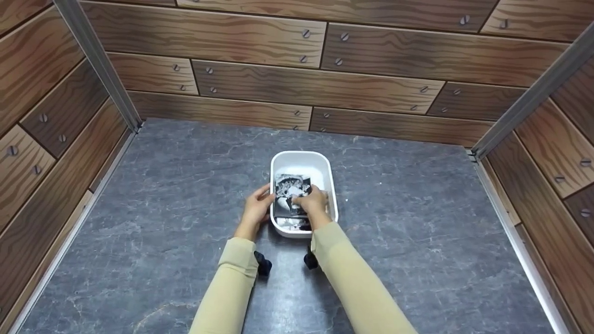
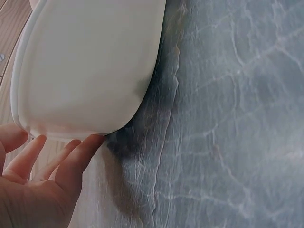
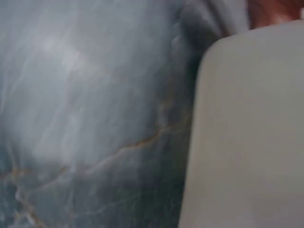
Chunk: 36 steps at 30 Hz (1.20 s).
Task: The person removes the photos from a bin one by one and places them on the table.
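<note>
While the white tub [image 1: 299, 161] is stood on the grey bench [image 1: 185, 208] between the two hands, its left side is met from outside by the fingers [image 2: 78, 159] of the left hand [image 1: 256, 206]. These are laid against the wall and rim, not closed round them; by this contact the tub is presumably braced, so that it is not shifted by handling inside.

The right hand [image 1: 314, 202] is lowered into the tub, where a black-and-white printed piece [image 1: 287, 185] appears to be pinched: the thumb is laid across the printed face, and the fingers are bent at its right edge (how far they pass beneath cannot be told). The piece is thus found under the right thumb and to the left of the right fingers, face up, perhaps so gripped because its edge is the part most easily caught. A second printed piece [image 1: 290, 224] is partly covered by it, on the near side of the right fingers.

Both forearms, in pale sleeves [image 1: 222, 297], are extended forward and angled inward, so that the tub is enclosed from either side. Black fittings [image 1: 263, 264] are borne at the wrists. In the right wrist view, which is blurred, the pinch itself is not shown.
</note>
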Each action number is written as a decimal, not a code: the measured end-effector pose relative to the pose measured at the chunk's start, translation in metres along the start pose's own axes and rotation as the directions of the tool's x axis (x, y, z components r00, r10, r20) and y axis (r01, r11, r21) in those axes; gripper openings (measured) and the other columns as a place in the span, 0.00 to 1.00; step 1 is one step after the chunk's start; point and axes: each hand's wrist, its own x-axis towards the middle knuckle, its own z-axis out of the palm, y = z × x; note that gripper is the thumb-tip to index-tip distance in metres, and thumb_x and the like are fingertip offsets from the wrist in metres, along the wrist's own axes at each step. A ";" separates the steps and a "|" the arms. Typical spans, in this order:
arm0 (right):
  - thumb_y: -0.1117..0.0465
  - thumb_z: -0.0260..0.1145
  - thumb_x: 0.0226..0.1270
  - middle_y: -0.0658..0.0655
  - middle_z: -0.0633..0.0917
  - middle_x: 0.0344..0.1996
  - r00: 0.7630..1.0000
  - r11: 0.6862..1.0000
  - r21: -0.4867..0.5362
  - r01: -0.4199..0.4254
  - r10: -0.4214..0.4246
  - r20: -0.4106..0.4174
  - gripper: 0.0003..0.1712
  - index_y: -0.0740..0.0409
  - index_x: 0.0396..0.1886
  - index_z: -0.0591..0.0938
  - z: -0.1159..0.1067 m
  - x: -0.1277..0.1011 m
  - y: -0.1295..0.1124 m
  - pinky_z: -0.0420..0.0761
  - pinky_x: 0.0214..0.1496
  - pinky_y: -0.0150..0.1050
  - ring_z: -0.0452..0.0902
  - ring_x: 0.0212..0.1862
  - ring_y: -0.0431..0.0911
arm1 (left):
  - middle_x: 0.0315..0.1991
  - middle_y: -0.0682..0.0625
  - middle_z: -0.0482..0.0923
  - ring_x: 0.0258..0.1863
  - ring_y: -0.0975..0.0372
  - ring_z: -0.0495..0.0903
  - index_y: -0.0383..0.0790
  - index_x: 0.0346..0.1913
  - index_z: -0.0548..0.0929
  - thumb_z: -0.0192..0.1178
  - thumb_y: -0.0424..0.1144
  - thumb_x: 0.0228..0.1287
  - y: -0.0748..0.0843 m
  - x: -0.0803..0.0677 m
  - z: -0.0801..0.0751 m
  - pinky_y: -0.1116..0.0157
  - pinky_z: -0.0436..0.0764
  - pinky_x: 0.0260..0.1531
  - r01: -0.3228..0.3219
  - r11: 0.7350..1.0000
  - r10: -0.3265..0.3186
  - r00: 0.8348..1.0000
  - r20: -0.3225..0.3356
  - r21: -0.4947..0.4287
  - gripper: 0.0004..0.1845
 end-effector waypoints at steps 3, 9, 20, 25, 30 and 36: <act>0.62 0.79 0.45 0.70 0.71 0.62 1.000 0.999 -0.041 0.014 -0.014 0.005 0.46 0.63 0.67 0.70 -0.003 -0.003 -0.002 0.68 0.68 0.48 0.65 0.64 0.62 | 0.61 0.34 0.74 0.46 0.53 0.81 0.40 0.66 0.73 0.56 0.33 0.69 0.000 0.000 0.001 0.61 0.86 0.36 -0.001 1.000 0.001 1.000 0.003 -0.001 0.23; 0.66 0.78 0.43 0.69 0.72 0.59 0.998 0.999 -0.017 0.052 -0.052 -0.020 0.44 0.62 0.64 0.72 -0.002 -0.001 -0.001 0.71 0.65 0.48 0.67 0.62 0.62 | 0.61 0.34 0.74 0.48 0.52 0.81 0.39 0.67 0.72 0.56 0.33 0.69 0.000 0.002 0.000 0.60 0.86 0.37 -0.004 1.000 0.004 1.000 0.010 -0.006 0.23; 0.69 0.78 0.42 0.68 0.73 0.57 0.993 0.994 -0.033 0.102 -0.103 -0.062 0.45 0.60 0.65 0.72 0.001 -0.002 0.002 0.72 0.63 0.47 0.69 0.60 0.61 | 0.63 0.36 0.73 0.50 0.53 0.80 0.42 0.67 0.72 0.57 0.36 0.69 -0.002 0.001 -0.001 0.67 0.83 0.29 0.018 1.000 -0.018 1.000 -0.002 0.025 0.24; 0.70 0.77 0.43 0.67 0.74 0.55 0.979 0.986 -0.055 0.158 -0.164 -0.118 0.45 0.58 0.66 0.71 0.003 -0.004 0.002 0.70 0.64 0.47 0.69 0.60 0.60 | 0.63 0.37 0.73 0.50 0.53 0.80 0.43 0.67 0.72 0.57 0.36 0.69 -0.003 0.001 -0.001 0.69 0.82 0.29 0.032 0.999 -0.032 0.999 -0.002 0.022 0.24; 0.72 0.74 0.45 0.67 0.78 0.53 0.959 0.972 -0.057 0.229 -0.235 -0.155 0.43 0.57 0.66 0.72 0.002 -0.005 0.001 0.69 0.64 0.50 0.70 0.58 0.61 | 0.61 0.36 0.74 0.49 0.53 0.80 0.42 0.67 0.73 0.57 0.35 0.69 -0.002 0.001 0.000 0.68 0.82 0.29 0.015 1.000 -0.015 1.000 -0.008 0.004 0.24; 0.75 0.69 0.46 0.66 0.81 0.47 0.943 0.963 -0.034 0.268 -0.269 -0.198 0.39 0.58 0.63 0.74 0.001 -0.004 0.001 0.73 0.58 0.51 0.75 0.51 0.61 | 0.60 0.35 0.75 0.46 0.54 0.81 0.40 0.66 0.73 0.57 0.34 0.68 -0.002 0.001 -0.001 0.66 0.83 0.31 0.002 1.000 -0.002 1.000 -0.006 -0.017 0.24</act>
